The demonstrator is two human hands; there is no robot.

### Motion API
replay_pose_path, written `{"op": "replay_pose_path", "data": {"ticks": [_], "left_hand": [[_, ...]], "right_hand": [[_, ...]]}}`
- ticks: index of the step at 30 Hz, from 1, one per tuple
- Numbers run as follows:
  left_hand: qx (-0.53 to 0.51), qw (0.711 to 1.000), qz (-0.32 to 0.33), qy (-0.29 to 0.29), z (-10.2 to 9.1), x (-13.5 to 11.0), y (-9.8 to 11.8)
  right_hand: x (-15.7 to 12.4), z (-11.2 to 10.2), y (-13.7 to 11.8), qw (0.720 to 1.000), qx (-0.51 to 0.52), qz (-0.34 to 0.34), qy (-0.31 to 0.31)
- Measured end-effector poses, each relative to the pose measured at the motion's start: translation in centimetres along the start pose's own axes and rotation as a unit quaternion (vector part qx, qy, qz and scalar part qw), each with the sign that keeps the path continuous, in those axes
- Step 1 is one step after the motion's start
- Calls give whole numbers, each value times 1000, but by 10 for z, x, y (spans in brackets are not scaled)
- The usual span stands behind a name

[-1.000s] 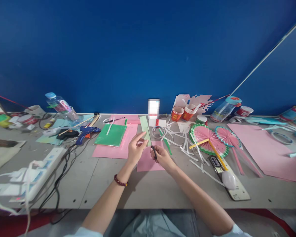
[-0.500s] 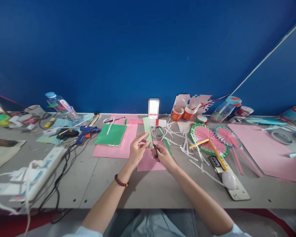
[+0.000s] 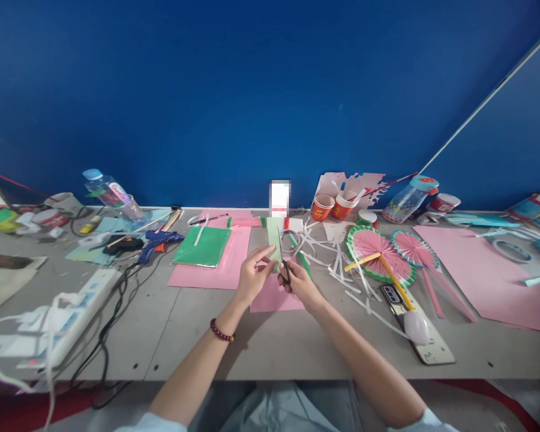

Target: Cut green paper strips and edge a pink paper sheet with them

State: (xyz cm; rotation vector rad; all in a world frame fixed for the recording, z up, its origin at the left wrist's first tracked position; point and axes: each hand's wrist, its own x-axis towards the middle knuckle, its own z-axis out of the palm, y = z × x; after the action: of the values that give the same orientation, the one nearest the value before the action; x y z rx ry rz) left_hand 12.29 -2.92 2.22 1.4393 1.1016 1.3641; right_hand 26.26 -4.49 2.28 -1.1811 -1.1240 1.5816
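At the hub of the dial, on my remote view: one pale green strip [image 3: 274, 236], pointing to 12 o'clock, its near end between the two hands.

Left hand [image 3: 255, 276]: thumb and fingers almost closed, pinching the strip at its near left edge.

Right hand [image 3: 300, 283]: fingers curled round the black handles of a pair of scissors [image 3: 287, 273]; blades lie along the strip, pointing towards 12. How wide they are parted, I cannot tell.

6 o'clock: one pink sheet [image 3: 275, 301], flat beneath the hands; I see no cut in it.

Just above 3 o'clock: one large fan [image 3: 378, 255] and, beside it, one small fan [image 3: 414, 249], both pleated and spread round. I list their folding as done.

2 to 3 o'clock: loose white strips [image 3: 342, 277], which I take to be cut already.

11 o'clock: one pleated pink piece [image 3: 246, 222] with green edging; folded, by my reading, but not opened out.

Outstanding, in my judgement: the pale green strip, which looks undivided. Whether the cut has begun, I cannot make out.
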Motion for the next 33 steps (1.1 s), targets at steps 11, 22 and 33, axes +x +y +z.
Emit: {"op": "replay_pose_path", "data": {"ticks": [11, 22, 33], "left_hand": [[8, 1000, 5, -3, 3, -2, -1], [10, 1000, 5, -1, 2, -2, -3], [15, 1000, 11, 5, 3, -1, -5]], "right_hand": [[0, -2, -1, 1000, 0, 2, 2], [1, -2, 0, 1000, 0, 3, 4], [3, -4, 3, 1000, -10, -8, 5]]}}
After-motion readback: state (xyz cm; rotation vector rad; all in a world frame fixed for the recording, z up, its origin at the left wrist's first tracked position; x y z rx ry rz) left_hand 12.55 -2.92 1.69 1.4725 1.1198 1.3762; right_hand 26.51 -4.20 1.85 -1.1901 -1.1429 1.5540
